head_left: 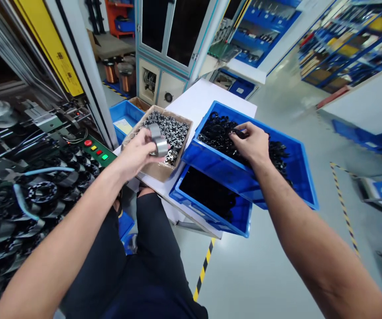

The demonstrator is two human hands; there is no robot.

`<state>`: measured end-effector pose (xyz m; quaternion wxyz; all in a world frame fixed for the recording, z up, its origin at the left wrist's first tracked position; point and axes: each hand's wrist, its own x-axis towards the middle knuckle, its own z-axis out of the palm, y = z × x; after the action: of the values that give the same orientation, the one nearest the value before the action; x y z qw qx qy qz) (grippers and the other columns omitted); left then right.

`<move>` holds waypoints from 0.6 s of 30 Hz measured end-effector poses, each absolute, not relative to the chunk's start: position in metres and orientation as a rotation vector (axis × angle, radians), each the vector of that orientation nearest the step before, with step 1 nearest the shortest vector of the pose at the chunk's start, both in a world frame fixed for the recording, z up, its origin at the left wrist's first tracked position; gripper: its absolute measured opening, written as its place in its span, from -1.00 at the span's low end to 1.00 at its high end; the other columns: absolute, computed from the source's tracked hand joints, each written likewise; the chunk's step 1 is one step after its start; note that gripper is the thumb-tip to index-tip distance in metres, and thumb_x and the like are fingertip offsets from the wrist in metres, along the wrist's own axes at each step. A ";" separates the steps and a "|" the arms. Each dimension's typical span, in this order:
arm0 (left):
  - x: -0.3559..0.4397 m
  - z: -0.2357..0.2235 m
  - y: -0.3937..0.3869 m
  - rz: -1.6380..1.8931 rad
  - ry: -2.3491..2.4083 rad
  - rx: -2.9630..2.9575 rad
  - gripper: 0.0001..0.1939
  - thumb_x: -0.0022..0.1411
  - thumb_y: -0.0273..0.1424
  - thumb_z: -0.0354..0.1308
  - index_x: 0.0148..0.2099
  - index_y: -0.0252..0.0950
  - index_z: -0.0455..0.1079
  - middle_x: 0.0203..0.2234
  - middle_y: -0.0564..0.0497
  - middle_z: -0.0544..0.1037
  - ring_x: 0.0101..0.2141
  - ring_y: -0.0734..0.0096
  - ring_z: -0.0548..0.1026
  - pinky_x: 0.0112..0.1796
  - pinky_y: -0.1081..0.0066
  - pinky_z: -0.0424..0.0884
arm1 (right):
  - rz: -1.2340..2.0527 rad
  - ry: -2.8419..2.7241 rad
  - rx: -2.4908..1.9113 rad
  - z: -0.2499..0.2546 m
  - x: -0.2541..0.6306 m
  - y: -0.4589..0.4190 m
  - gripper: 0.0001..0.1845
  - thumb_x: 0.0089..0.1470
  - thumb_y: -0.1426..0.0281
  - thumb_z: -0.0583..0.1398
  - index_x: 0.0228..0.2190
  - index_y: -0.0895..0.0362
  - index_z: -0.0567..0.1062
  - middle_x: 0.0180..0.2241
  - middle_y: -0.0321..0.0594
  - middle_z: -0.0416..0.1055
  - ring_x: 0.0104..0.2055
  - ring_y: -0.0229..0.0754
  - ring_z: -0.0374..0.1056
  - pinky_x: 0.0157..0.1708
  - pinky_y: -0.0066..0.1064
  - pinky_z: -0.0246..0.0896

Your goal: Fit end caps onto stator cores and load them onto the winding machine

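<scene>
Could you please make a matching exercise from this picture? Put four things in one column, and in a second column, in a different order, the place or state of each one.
Things:
1. Left hand
2. Right hand
3. Round metal parts
4. Red button

Places or states:
A. on a green panel
B. touching black parts in a blue crate
C. holding a shiny metal piece
D. packed in a cardboard box

Pairs: 1-C, 2-B, 3-D, 4-A
</scene>
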<state>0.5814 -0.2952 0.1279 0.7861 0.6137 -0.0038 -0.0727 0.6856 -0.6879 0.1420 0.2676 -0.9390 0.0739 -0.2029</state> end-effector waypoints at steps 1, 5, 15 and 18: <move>0.557 0.131 -0.295 -0.189 0.027 1.206 -0.59 0.26 -0.41 0.43 0.13 -0.16 0.48 0.26 -0.17 0.72 0.04 0.09 0.81 -0.19 0.25 0.81 | -0.570 0.223 -2.516 0.145 0.684 -0.685 -0.83 0.15 0.38 0.51 -0.20 0.00 0.72 -0.32 -0.24 0.59 -0.27 -0.05 0.43 -0.03 -0.13 0.32; 0.448 0.116 -0.291 -0.312 0.151 0.981 -0.54 0.48 0.08 0.42 0.07 -0.20 0.62 -0.08 -0.22 0.78 -0.29 0.20 0.69 -0.51 0.40 0.56 | -0.735 0.230 -2.446 0.165 0.670 -0.673 -0.89 0.16 0.39 0.45 -0.27 0.00 0.64 -0.33 -0.15 0.56 -0.24 -0.01 0.38 0.02 -0.06 0.32; 0.259 0.030 -0.280 -0.146 0.444 0.956 -0.36 0.48 0.22 0.52 0.35 0.03 0.48 -0.21 0.02 0.63 -0.43 0.33 0.59 -0.43 0.39 0.50 | -0.079 -0.330 -2.115 0.107 0.470 -0.523 -0.58 0.10 0.17 0.62 -0.02 -0.03 0.81 -0.11 -0.21 0.72 -0.46 -0.24 0.47 -0.53 -0.36 0.36; 0.254 0.035 -0.289 -0.049 0.419 1.015 -0.33 0.35 0.08 0.70 0.23 -0.01 0.43 -0.22 0.07 0.61 -0.40 0.36 0.55 -0.34 0.37 0.51 | 0.260 -0.485 -1.988 0.084 0.399 -0.461 -0.68 0.32 0.29 0.55 0.09 -0.07 0.81 -0.16 -0.29 0.74 -0.48 -0.28 0.55 -0.45 -0.41 0.61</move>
<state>0.2541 -0.2886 0.0345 0.8527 0.4825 0.1990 -0.0232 0.3987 -0.4613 0.0843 0.5134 -0.8270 -0.2019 0.1083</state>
